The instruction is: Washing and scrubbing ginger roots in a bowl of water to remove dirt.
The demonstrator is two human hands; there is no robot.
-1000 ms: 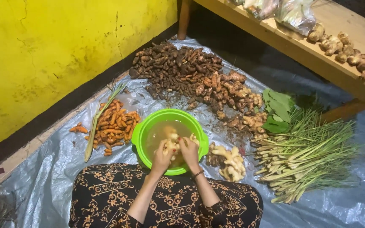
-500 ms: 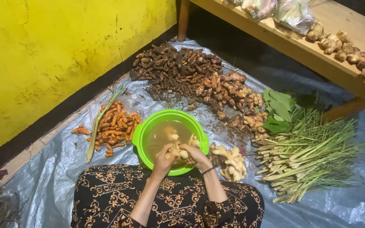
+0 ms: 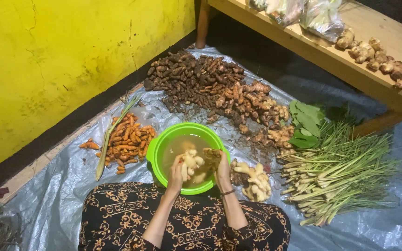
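Observation:
A bright green plastic basin (image 3: 156, 153) of murky water sits on the sheet in front of my lap. Over the water my left hand (image 3: 177, 169) grips a pale, knobbly ginger root (image 3: 191, 162). My right hand (image 3: 221, 163) is at the basin's right side, closed on a darker, muddy piece of ginger (image 3: 211, 155). Both wrists rest over the near rim. Right of the basin lies a small heap of washed pale ginger (image 3: 255, 180).
A big pile of dirty brown roots (image 3: 210, 86) lies behind the basin, orange turmeric (image 3: 126, 141) to the left, lemongrass stalks (image 3: 336, 174) and green leaves (image 3: 305, 123) to the right. A wooden bench (image 3: 331, 51) with roots and bags runs along the back. Yellow wall on the left.
My hands have parted slightly over the basin; the right one has shifted to the right rim with a darker piece, while the left lifts the pale root.

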